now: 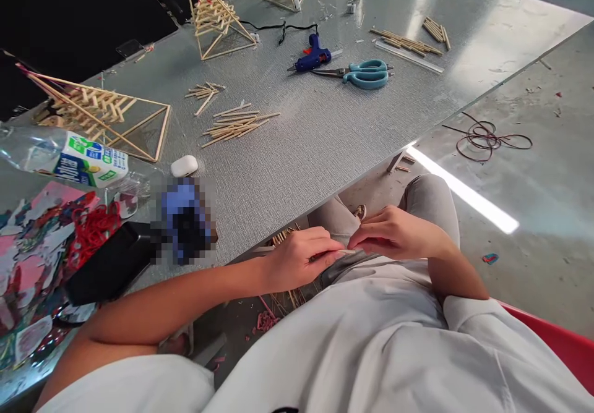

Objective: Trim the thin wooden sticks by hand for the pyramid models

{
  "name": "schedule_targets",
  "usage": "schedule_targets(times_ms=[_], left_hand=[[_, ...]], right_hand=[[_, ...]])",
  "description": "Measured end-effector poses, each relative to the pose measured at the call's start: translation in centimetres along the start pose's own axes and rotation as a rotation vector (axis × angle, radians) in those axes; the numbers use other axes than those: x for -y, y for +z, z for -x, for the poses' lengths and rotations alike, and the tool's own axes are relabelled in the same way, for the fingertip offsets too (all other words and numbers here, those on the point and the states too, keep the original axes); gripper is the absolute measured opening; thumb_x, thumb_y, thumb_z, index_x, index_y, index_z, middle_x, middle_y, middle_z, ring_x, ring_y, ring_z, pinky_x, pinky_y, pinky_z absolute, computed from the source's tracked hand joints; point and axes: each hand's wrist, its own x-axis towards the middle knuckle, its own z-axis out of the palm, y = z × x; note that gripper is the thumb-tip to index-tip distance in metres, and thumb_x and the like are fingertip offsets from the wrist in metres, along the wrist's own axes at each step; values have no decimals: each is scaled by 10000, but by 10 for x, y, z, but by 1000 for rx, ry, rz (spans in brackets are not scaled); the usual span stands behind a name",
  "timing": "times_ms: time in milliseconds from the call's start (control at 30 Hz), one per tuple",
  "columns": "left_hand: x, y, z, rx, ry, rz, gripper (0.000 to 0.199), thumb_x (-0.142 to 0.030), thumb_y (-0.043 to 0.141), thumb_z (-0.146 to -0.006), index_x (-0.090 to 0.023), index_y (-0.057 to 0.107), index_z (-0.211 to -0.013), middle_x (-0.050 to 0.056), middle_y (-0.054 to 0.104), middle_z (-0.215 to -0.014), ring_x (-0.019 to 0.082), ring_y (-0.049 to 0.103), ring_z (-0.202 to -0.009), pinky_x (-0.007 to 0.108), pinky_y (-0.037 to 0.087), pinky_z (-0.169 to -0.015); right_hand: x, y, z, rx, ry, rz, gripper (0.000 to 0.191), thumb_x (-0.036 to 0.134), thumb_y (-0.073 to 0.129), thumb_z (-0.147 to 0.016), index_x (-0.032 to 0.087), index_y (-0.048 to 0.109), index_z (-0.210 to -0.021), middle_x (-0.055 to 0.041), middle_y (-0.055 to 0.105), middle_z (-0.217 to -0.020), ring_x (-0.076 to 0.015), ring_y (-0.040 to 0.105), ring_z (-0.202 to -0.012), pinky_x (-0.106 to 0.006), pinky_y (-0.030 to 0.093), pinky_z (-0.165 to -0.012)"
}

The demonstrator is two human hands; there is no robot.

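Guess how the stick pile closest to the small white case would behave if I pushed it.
The stick pile would probably spread apart, since the sticks overlap loosely and no binding shows. Each stick looks thin, so likely light. They look straight and wooden, so probably stiff, though apt to snap if bent hard.

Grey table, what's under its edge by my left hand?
Thin wooden sticks and pink scraps show below the table. Your left hand and forearm cover part of that area; the table itself hides whatever lies farther under.
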Motion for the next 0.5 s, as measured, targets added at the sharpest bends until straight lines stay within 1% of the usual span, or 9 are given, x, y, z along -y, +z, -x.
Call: schedule_targets(times_ms=[167, 300, 400, 500], left_hand=[[2, 0, 0, 76, -16, -7, 224, -245, 604, -1083, -123, 785, -1033, 33, 686, -756, 129, 611, -698, 243, 507, -681], [1, -1, 0, 142, -21, -10, 264, -283, 584, -1096, -133, 792, -1031, 37, 692, -757, 132, 618, -700, 243, 503, -685], [-1, -2, 0, 156, 1, -7, 286, -291, 572, -1102, -126, 793, -1030, 37, 688, -748, 132, 613, -697, 241, 495, -680], [-2, -3, 0, 145, 46, -17, 309, -287, 553, -1110, -110, 792, -1025, 41, 688, -742, 134, 601, -688, 247, 485, -664]], right_hand=[[-8, -2, 2, 97, 21, -157, 222, 192, 532, -1097, 155, 746, -1147, -38, 772, -805, -101, 685, -676, -210, 488, -662], [-12, 0, 1, 144, 21, -208, 202, 173, 568, -1073, 163, 762, -1129, -39, 785, -811, -108, 698, -691, -212, 483, -663], [-13, 1, 0, 164, 2, -236, 188, 155, 585, -1060, 165, 761, -1123, -33, 788, -811, -109, 694, -691, -215, 478, -666], [-13, 2, -1, 187, -24, -276, 177, 138, 592, -1048, 160, 755, -1113, -45, 795, -846, -110, 701, -715, -213, 474, -668]])
